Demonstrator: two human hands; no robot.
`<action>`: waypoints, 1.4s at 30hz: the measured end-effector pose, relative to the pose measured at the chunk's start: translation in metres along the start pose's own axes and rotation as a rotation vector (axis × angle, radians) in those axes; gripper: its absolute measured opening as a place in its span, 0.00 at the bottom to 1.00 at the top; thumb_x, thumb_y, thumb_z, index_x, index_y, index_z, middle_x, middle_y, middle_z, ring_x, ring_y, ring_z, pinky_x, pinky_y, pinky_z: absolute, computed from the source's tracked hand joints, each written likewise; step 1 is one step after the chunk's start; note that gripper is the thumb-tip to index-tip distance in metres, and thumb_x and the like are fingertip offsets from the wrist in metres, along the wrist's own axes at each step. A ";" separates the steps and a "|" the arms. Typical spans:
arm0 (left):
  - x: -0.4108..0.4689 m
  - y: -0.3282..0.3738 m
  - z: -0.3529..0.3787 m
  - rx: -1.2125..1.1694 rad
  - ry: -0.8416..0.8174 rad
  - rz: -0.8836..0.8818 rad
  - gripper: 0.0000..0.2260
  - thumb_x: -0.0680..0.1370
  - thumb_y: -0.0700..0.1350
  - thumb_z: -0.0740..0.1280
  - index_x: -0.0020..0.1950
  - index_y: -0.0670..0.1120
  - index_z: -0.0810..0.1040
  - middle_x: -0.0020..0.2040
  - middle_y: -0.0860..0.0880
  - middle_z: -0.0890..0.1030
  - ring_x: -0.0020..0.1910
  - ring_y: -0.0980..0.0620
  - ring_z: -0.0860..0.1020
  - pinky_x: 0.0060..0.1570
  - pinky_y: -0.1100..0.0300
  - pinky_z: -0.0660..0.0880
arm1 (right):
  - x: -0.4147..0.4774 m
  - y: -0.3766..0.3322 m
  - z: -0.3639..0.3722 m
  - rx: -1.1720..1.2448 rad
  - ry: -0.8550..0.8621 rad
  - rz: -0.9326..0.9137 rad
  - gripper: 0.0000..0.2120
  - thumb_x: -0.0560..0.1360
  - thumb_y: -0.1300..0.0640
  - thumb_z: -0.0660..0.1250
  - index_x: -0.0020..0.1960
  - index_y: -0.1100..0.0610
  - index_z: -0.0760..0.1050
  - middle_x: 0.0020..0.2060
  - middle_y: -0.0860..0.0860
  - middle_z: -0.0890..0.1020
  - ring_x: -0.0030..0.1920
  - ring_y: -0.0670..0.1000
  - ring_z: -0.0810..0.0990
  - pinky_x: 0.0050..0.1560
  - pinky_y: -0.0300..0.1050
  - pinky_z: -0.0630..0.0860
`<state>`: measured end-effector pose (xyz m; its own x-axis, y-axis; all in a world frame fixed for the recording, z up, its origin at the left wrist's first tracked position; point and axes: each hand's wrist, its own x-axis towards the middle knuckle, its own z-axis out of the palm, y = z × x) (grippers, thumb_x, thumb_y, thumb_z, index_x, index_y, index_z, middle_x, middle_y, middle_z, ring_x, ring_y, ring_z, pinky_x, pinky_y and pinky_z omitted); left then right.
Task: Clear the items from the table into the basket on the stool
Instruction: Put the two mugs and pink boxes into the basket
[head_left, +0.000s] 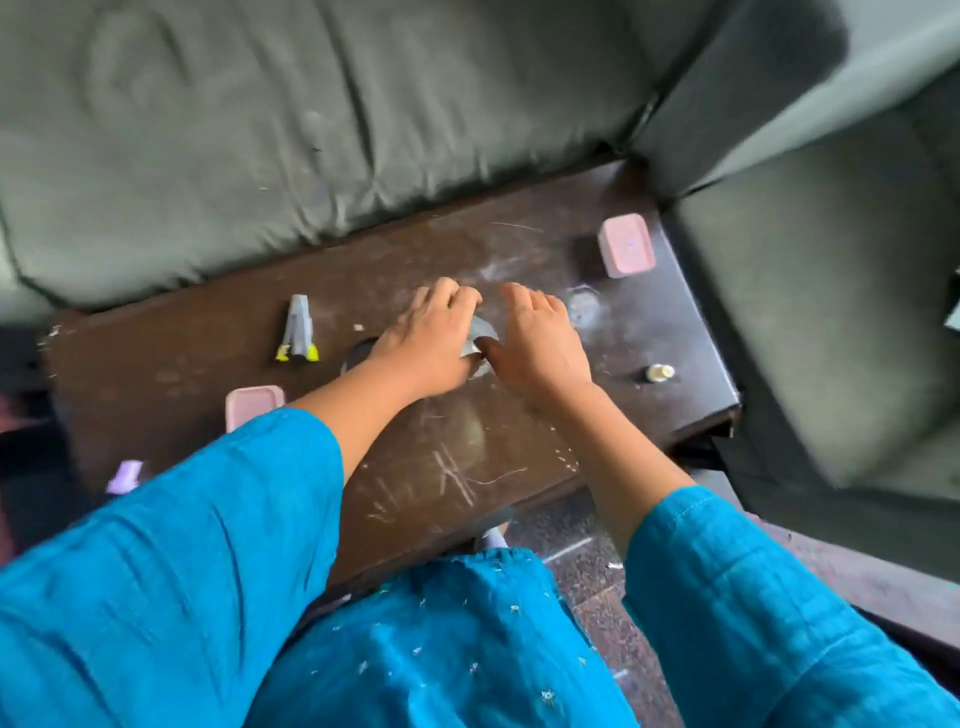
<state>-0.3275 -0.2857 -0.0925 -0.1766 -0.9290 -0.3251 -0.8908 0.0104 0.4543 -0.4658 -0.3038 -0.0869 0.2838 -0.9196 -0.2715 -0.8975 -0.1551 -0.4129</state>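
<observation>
No legible text, labels or numbers anywhere.

Left hand (431, 338) and right hand (537, 345) meet, knuckles up, fingers curled, seemingly pinching 1 grey scrap (480, 332) between them.

Bright blue sleeve (208, 519), dark brown table (519, 467) (scratched white), pink box (626, 245), grey-green cushion (260, 130).

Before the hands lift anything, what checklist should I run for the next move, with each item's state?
1. Left hand and right hand both touch the grey item: ok.
2. Firm grip on it: cannot tell, blurred.
3. Basket in view: not ok.
4. Table cleared: not ok; tool, far pink box and bottle remain.
5. Bottle apart from right hand: ok.
</observation>
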 end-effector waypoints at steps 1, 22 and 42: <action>0.012 0.014 0.009 0.000 -0.021 0.016 0.25 0.71 0.46 0.68 0.65 0.45 0.63 0.62 0.43 0.66 0.62 0.40 0.65 0.58 0.44 0.67 | 0.001 0.021 -0.004 -0.001 0.002 0.036 0.26 0.70 0.51 0.69 0.64 0.59 0.65 0.62 0.59 0.73 0.64 0.61 0.65 0.60 0.50 0.64; 0.187 0.060 0.104 -0.042 -0.086 -0.067 0.26 0.72 0.51 0.69 0.65 0.45 0.63 0.63 0.43 0.67 0.63 0.42 0.67 0.58 0.47 0.69 | 0.151 0.223 0.017 -0.113 -0.074 0.310 0.25 0.74 0.54 0.66 0.66 0.37 0.63 0.73 0.59 0.35 0.71 0.69 0.46 0.66 0.63 0.62; 0.025 -0.073 -0.014 -0.054 0.161 -0.290 0.23 0.70 0.46 0.71 0.58 0.39 0.65 0.59 0.38 0.68 0.56 0.35 0.70 0.50 0.44 0.69 | 0.104 -0.063 0.032 0.030 -0.048 -0.167 0.15 0.75 0.48 0.55 0.60 0.39 0.70 0.71 0.59 0.53 0.56 0.63 0.63 0.51 0.50 0.66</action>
<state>-0.2613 -0.3153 -0.1222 0.1530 -0.9372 -0.3136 -0.8699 -0.2782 0.4072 -0.3686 -0.3784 -0.1172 0.4445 -0.8635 -0.2382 -0.8261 -0.2924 -0.4817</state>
